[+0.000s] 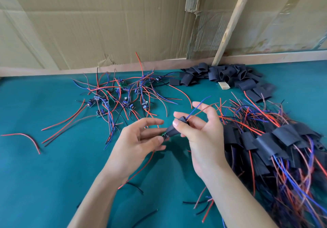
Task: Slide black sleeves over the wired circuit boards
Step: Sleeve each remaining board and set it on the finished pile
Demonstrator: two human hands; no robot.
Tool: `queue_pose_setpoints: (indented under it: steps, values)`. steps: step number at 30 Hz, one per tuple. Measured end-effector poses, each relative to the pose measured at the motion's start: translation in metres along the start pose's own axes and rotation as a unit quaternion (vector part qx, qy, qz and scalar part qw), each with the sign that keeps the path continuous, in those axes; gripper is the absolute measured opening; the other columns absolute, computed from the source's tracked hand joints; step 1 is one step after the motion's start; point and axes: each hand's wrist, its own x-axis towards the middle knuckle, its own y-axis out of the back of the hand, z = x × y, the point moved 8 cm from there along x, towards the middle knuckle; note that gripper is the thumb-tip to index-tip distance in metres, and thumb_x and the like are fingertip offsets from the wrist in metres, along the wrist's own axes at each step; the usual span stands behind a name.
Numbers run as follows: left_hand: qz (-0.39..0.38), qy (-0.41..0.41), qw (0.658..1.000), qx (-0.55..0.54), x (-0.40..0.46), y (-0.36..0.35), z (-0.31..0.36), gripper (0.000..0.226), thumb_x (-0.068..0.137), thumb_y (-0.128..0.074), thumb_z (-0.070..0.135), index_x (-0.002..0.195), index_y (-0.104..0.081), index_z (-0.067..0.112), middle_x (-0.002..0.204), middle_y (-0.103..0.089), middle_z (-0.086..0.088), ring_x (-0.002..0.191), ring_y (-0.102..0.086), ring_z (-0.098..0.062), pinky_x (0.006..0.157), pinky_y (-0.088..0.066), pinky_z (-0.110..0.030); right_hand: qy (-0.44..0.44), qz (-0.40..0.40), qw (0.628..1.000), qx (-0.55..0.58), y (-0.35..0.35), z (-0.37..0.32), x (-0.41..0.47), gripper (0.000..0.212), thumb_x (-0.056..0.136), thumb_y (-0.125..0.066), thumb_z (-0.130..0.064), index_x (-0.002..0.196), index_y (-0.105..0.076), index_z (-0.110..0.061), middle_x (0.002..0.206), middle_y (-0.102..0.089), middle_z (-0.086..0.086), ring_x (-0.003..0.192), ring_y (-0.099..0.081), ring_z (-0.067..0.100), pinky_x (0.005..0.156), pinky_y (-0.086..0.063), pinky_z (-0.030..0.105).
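Black sleeve (174, 129): pinched between right hand (200, 132) thumb and fingers, held above the green table (53, 165). Circuit board (164, 135): green edge protruding from the sleeve's lower end, gripped by left hand (139, 141) fingertips. Blue and red wires (198, 108) exit the sleeve's upper end, past the right fingers.

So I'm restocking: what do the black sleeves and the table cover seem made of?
Sleeve: thin matte plastic tubing, likely heat-shrink; the spare sleeves lie flattened and creased. Table cover: teal felt-like cloth, dull and non-reflective, though that is uncertain.
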Motion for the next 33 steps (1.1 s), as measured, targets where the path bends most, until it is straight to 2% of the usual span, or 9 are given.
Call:
queue_pose_setpoints:
  steps: [6,12,16,20,22,25,29,33]
  values:
    - [-0.02,0.002,1.0,-0.007,0.002,-0.003,-0.005,0.042,0.093,-0.057,-0.015,0.125,-0.06,0.012,0.11,-0.077,-0.011,0.105,-0.073,-0.026,0.087,-0.058,-0.028,0.019,-0.028,0.998,-0.048,-0.007,-0.001,-0.004,0.056,0.083,-0.076,0.009,0.12,-0.052,-0.025,0.093,-0.081,0.002,0.078,-0.072,0.011,0.076,-0.053,0.019]
    - [-0.035,0.009,0.999,-0.002,0.003,-0.007,-0.009,0.044,0.095,-0.054,-0.017,0.128,-0.056,0.011,0.109,-0.077,-0.013,0.104,-0.073,-0.029,0.089,-0.058,-0.03,0.011,-0.041,0.998,-0.047,-0.011,0.003,-0.006,0.055,0.082,-0.076,0.009,0.118,-0.053,-0.027,0.093,-0.08,0.003,0.075,-0.07,0.012,0.073,-0.052,0.017]
    - [-0.046,-0.004,0.998,-0.031,0.002,-0.008,-0.004,0.049,0.089,-0.055,-0.017,0.13,-0.054,0.008,0.113,-0.075,-0.018,0.107,-0.072,-0.03,0.09,-0.058,-0.032,0.026,-0.05,0.995,-0.085,-0.013,0.001,-0.007,0.055,0.083,-0.077,0.006,0.116,-0.053,-0.03,0.095,-0.08,0.001,0.078,-0.071,0.016,0.077,-0.054,0.022]
    - [-0.062,-0.011,0.998,-0.018,0.0,-0.008,-0.002,0.051,0.094,-0.047,-0.023,0.133,-0.053,0.009,0.117,-0.074,-0.015,0.109,-0.071,-0.028,0.092,-0.058,-0.035,-0.02,-0.036,0.999,-0.02,-0.009,0.005,-0.005,0.053,0.083,-0.074,0.012,0.118,-0.055,-0.022,0.093,-0.08,0.007,0.076,-0.07,0.013,0.069,-0.052,0.019]
    - [-0.056,-0.018,0.998,-0.006,0.0,-0.008,0.0,0.047,0.095,-0.052,-0.019,0.131,-0.055,0.011,0.115,-0.074,-0.014,0.104,-0.073,-0.026,0.091,-0.059,-0.036,-0.063,-0.02,0.997,0.037,-0.004,0.009,-0.002,0.05,0.083,-0.072,0.013,0.119,-0.055,-0.017,0.093,-0.08,0.01,0.075,-0.07,0.013,0.065,-0.049,0.022]
    - [-0.025,-0.03,0.999,0.003,0.001,-0.003,0.002,0.033,0.093,-0.062,-0.008,0.119,-0.066,0.012,0.108,-0.074,-0.011,0.094,-0.073,-0.025,0.085,-0.061,-0.038,-0.105,-0.006,0.99,0.09,0.0,0.014,0.0,0.048,0.084,-0.071,0.012,0.122,-0.055,-0.013,0.095,-0.079,0.014,0.078,-0.069,0.015,0.069,-0.044,0.027]
    - [-0.001,-0.041,0.999,0.018,0.001,0.001,0.003,0.019,0.087,-0.07,0.006,0.106,-0.07,0.004,0.102,-0.074,-0.017,0.09,-0.076,-0.033,0.077,-0.061,-0.032,-0.121,-0.025,0.989,0.081,-0.006,0.019,-0.002,0.048,0.084,-0.073,0.009,0.123,-0.055,-0.012,0.095,-0.079,0.014,0.078,-0.07,0.016,0.071,-0.044,0.029]
    - [0.014,-0.041,0.998,0.045,0.0,0.002,0.005,0.005,0.088,-0.072,0.012,0.093,-0.072,0.011,0.09,-0.076,-0.016,0.082,-0.076,-0.033,0.072,-0.061,-0.031,-0.131,-0.036,0.989,0.066,-0.01,0.021,-0.006,0.046,0.081,-0.08,0.0,0.119,-0.057,-0.011,0.096,-0.077,0.019,0.079,-0.069,0.021,0.067,-0.048,0.028]
